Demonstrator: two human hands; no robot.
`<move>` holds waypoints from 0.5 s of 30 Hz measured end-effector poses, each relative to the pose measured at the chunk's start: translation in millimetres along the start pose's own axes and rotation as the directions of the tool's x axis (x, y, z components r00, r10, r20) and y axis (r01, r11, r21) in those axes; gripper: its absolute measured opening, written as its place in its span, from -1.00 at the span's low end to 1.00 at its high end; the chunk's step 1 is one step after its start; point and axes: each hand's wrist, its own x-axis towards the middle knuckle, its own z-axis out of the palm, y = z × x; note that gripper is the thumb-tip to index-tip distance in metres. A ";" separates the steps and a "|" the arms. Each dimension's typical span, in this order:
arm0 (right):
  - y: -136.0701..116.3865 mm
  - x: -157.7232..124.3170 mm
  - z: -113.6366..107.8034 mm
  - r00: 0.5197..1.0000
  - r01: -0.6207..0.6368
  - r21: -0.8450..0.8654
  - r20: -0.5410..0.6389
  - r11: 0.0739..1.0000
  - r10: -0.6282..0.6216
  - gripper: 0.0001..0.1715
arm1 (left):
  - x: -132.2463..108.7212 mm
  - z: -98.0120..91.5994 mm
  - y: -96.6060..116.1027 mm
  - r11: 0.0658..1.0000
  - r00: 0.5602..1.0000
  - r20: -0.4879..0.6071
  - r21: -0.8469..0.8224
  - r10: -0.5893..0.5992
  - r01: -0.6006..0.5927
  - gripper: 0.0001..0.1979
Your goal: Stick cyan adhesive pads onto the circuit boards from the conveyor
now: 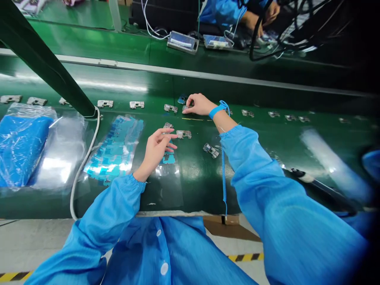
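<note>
My right hand [200, 106], with a blue wrist strap [218, 109] on, pinches a small silver circuit board [185, 108] in the far row on the green bench. Just beyond it lies a blue-faced board [182, 99], and to its left another silver board [170, 108]. Closer to me, my left hand [156, 147] hovers with fingers spread, nothing visible in them. Its fingertips are close to a silver board [184, 134]; one more board [168, 125] sits partly behind them. Below the fingers are blue film pieces [169, 159] on a clear sheet. A tilted board [211, 150] lies to the right.
A sheet of blue film cutouts [114, 148] and a plastic-wrapped blue packet [23, 150] lie left. A green post [50, 59] and white cable [84, 162] stand between. The coiled cord [224, 174] hangs right. Across the bench, another person's hands [261, 19] work.
</note>
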 end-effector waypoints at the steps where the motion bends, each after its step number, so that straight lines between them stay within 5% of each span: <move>1: -4.6 -2.6 -2.4 1.000 0.009 0.094 -0.022 0.996 -0.007 -0.65 | -0.1 -0.4 0.0 1.000 1.000 0.001 0.005 0.000 0.000 -0.75; 6: -43.7 -40.8 -1.6 0.992 0.098 0.303 -0.109 0.948 -0.068 -0.71 | -2.4 2.3 -2.4 0.999 0.998 -0.037 -0.008 0.053 -0.053 -0.55; 9: -69.6 -79.7 13.6 0.972 0.229 0.695 -0.122 0.681 -0.203 -0.55 | -3.2 5.0 -3.2 0.996 0.993 -0.072 -0.003 0.092 -0.093 -0.27; 12: -82.4 -117.5 24.9 0.968 0.167 0.827 -0.036 0.536 -0.247 -0.51 | -2.7 3.9 -2.7 0.994 0.994 0.014 0.033 0.104 -0.104 -0.43; 15: -81.1 -144.2 31.0 0.983 0.125 0.840 -0.035 0.528 -0.178 -0.50 | -1.3 0.7 -3.6 0.984 0.987 -0.012 0.083 0.157 -0.156 -0.61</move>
